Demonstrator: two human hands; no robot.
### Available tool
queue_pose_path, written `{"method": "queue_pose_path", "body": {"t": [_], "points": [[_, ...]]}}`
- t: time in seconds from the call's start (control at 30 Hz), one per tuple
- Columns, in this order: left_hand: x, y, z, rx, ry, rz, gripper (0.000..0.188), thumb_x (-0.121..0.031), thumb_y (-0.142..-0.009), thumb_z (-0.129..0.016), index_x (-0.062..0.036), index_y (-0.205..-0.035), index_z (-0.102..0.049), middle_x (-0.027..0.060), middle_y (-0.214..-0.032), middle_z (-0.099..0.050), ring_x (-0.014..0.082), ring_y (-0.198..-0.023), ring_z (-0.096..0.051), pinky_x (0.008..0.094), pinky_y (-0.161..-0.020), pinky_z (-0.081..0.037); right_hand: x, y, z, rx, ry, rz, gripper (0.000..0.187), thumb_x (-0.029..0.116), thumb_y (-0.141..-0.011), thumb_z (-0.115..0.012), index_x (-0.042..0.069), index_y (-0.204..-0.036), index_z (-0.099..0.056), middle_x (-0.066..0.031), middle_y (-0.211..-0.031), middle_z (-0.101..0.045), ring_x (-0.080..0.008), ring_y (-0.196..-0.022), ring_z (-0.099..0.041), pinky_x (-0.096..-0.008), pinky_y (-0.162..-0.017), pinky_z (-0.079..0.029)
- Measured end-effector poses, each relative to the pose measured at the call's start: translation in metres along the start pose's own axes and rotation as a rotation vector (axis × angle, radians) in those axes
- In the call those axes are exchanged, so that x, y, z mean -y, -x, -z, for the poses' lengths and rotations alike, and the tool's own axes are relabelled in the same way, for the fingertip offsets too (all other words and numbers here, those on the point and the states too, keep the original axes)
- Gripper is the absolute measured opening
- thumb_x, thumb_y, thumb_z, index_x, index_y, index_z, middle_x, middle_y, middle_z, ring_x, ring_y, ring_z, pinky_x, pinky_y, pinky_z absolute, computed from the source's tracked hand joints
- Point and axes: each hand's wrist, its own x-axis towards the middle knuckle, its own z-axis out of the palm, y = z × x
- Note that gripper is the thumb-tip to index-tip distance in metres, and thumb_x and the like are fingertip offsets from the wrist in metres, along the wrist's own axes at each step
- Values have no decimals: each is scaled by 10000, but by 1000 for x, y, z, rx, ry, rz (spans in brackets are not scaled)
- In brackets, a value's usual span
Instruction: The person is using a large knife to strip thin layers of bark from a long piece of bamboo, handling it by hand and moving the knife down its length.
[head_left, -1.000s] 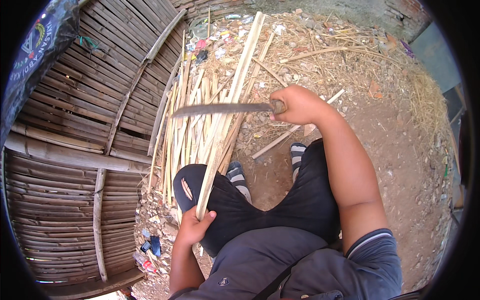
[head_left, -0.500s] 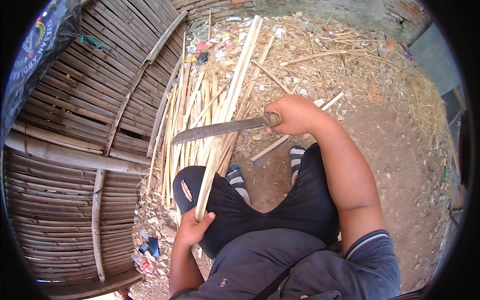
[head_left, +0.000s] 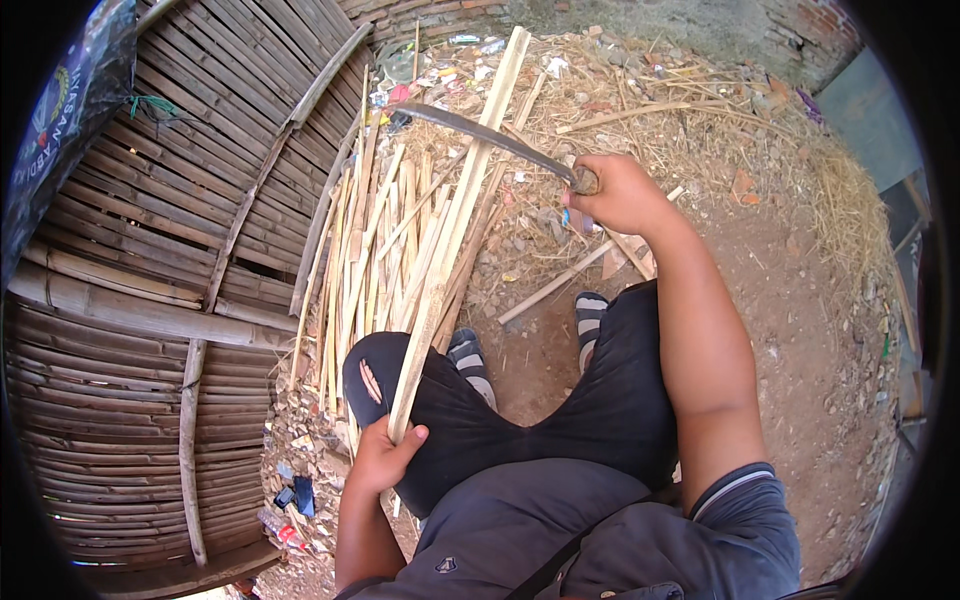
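My left hand (head_left: 386, 456) is closed round the near end of a long pale bamboo strip (head_left: 451, 245). The strip slants up and away across my left thigh, its far end past the other strips. In my right hand (head_left: 622, 192), the fingers wrap the short handle of a machete (head_left: 500, 138). Its long dark blade points left and lies across the upper part of the strip; whether the edge touches the strip I cannot tell. Beneath and left of the held strip lies a pile of split bamboo strips (head_left: 352, 290) on the ground.
A bamboo slat wall (head_left: 120, 230) stands close on my left. Straw (head_left: 690, 150), loose sticks and litter cover the far ground before a brick wall (head_left: 440, 22). Another stick (head_left: 555, 287) lies beyond my feet. A plastic bottle (head_left: 283, 530) lies at lower left.
My right hand has moved the machete farther away along the strip and slightly right, tilting the blade's tip upward. My left hand and the strip stay almost in place.
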Motion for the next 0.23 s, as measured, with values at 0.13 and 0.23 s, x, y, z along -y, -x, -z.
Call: {"method": "queue_pose_path", "body": {"t": [0.13, 0.23], "points": [[2, 2, 3, -11, 15, 39, 287, -279, -977, -771, -60, -864, -623, -71, -711, -521, 44, -668, -440, 264, -574, -388, 54, 13, -13, 336, 164, 191, 396, 325, -838, -830, 78, -1135, -742, -197, -971, -745, -389, -944, -721, -482, -850, -560], [-2, 3, 2, -13, 18, 56, 286, -279, -977, -771, -58, -873, -623, -68, -721, -526, 44, -678, -442, 264, -584, -392, 71, 20, -15, 441, 256, 255, 425, 342, -829, -839, 95, -1160, -739, -190, -1011, -749, -372, -981, -722, -482, -859, -565]]}}
